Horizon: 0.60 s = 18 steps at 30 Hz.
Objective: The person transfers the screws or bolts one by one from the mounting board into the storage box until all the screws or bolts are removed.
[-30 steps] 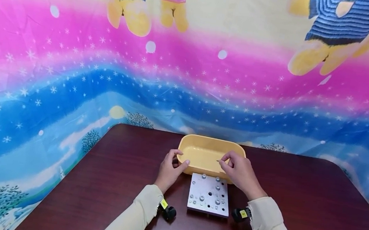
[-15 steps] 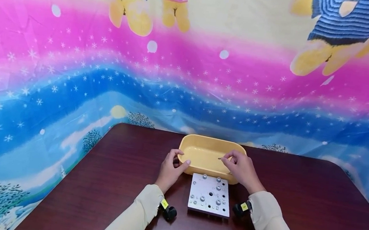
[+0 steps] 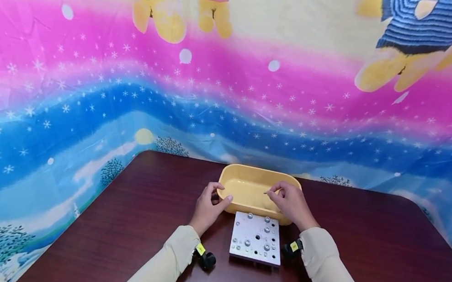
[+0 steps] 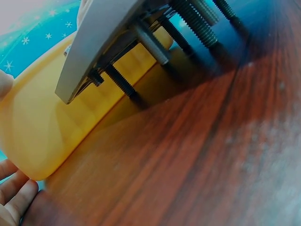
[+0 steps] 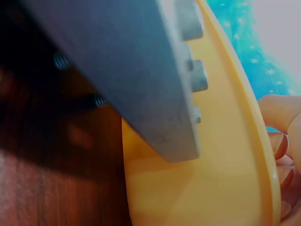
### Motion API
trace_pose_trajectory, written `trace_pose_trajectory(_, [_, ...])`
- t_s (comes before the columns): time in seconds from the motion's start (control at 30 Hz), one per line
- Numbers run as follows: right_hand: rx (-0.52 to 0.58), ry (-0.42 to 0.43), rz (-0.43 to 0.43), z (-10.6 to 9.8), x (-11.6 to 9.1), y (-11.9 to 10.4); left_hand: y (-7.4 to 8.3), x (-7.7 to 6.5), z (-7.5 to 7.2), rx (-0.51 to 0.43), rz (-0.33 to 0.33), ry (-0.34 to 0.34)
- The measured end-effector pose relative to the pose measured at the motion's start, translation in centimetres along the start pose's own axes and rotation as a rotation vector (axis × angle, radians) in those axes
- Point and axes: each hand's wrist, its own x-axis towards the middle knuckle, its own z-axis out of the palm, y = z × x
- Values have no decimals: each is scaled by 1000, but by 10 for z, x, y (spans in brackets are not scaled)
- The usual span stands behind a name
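My left hand [image 3: 207,207] grips the left end of a yellow plastic tray [image 3: 240,205], its thumb at the front rim and its fingers round the corner. Over the right part of the tray, my right hand [image 3: 290,206] pinches a small thin piece [image 3: 265,192] between thumb and forefinger; it is too small to tell its exact kind. Directly in front of the tray stands a square metal plate [image 3: 246,229] with several socket-head bolts and holes in its top. In the left wrist view, threaded bolt shanks [image 4: 120,80] stick out below the plate.
A dark reddish wooden table [image 3: 151,225] carries everything. Behind it hangs a printed cloth [image 3: 196,110] with bears and snowflakes. Black wrist cameras [image 3: 207,261] sit at both cuffs, on either side of the plate.
My right hand has shifted slightly left and toward the tray's middle, still pinching the small piece. The left hand, tray and plate have stayed in place.
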Motion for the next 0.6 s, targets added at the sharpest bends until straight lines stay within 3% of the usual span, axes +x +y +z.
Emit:
trace_pose_trajectory(0.13, [-18, -10, 0, 2, 3, 2, 1, 0, 0, -4, -1, 2])
trace_pose_trajectory(0.37, [-161, 1, 11, 8, 3, 4, 0, 2, 0, -7, 4, 9])
trace_pose_trajectory(0.6, [-201, -2, 37, 11, 1, 3, 0, 1, -1, -5, -6, -4])
